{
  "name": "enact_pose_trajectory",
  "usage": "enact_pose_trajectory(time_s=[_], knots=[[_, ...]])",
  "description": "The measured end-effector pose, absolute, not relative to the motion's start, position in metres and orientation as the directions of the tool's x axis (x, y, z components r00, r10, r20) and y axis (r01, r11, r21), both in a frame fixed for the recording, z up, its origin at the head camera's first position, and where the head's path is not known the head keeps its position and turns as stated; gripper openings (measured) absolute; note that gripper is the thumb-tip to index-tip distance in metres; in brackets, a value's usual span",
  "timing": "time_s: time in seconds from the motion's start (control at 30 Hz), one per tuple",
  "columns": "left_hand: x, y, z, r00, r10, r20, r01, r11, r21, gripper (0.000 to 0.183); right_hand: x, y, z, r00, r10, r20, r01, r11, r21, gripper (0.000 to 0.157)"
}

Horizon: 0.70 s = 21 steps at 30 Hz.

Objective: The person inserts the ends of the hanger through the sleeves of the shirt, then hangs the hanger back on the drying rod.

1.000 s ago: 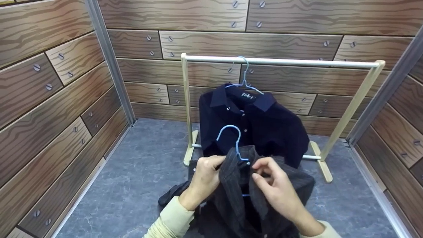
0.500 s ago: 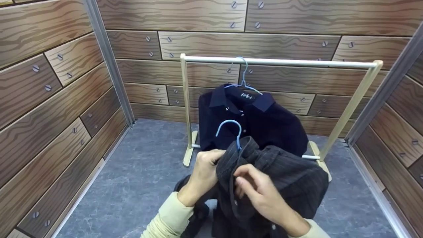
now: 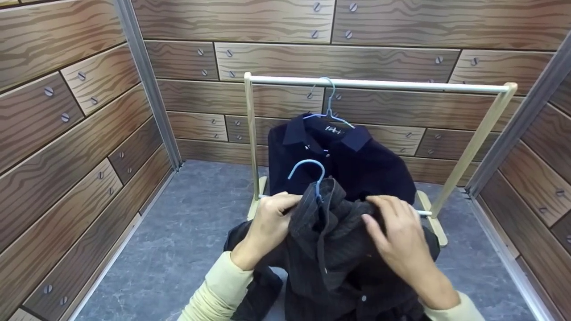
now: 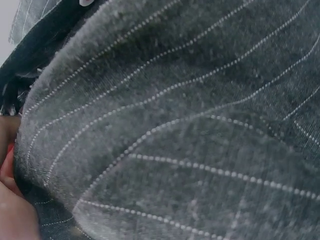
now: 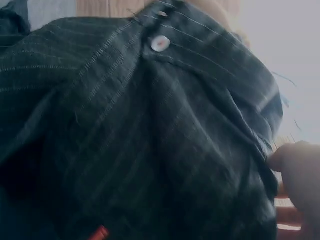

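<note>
A dark grey pinstriped shirt (image 3: 343,258) is held up in front of me on a blue hanger (image 3: 323,170), whose hook rises from the collar. My left hand (image 3: 270,223) grips the shirt beside the collar, thumb toward the hook. On the opposite side, my right hand (image 3: 403,236) holds the cloth at the shoulder between thumb and fingers. Striped fabric (image 4: 165,125) fills most of the left wrist view and hides the left fingertips. In the right wrist view a white button (image 5: 160,44) shows on the shirt front.
Behind the shirt stands a wooden clothes rack (image 3: 477,142) with a white rail (image 3: 401,84). A navy shirt (image 3: 370,165) hangs from it on another blue hanger (image 3: 331,96). Wood-patterned walls (image 3: 187,98) enclose the grey floor (image 3: 178,232).
My right hand has moved from near the collar opening rightward to the shirt's shoulder. The left hand keeps its grip, and the hanger hook has risen slightly.
</note>
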State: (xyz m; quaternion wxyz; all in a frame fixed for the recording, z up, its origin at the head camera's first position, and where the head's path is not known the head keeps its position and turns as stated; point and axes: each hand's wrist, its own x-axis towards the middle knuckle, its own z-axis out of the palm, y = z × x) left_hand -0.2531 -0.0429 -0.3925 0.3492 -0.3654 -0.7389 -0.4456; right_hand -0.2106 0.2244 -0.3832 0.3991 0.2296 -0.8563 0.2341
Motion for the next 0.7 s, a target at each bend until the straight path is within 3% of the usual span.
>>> enact_pose_trajectory(time_s=[0.13,0.27,0.53,0.7], knots=[[-0.253,-0.044,-0.391,-0.491,0.215,0.844,0.846,0.35,0.402,0.008,-0.211,0.245,-0.384,-0.62,-0.23,0.75,-0.553,0.806,-0.211,0.032],[-0.252,-0.042,-0.391,-0.488,0.219,0.845,0.845,0.362,0.394,0.008,-0.211,0.261,-0.388,-0.631,-0.31,0.711,-0.571,0.806,-0.156,0.017],[-0.25,-0.029,-0.39,-0.518,0.276,0.809,0.838,0.351,0.417,0.009,-0.209,0.272,-0.396,-0.54,-0.388,0.747,-0.71,0.687,-0.155,0.021],[-0.248,-0.025,-0.389,-0.521,0.352,0.778,0.842,0.361,0.401,0.013,-0.205,0.282,-0.397,-0.478,-0.348,0.806,-0.699,0.707,-0.11,0.017]])
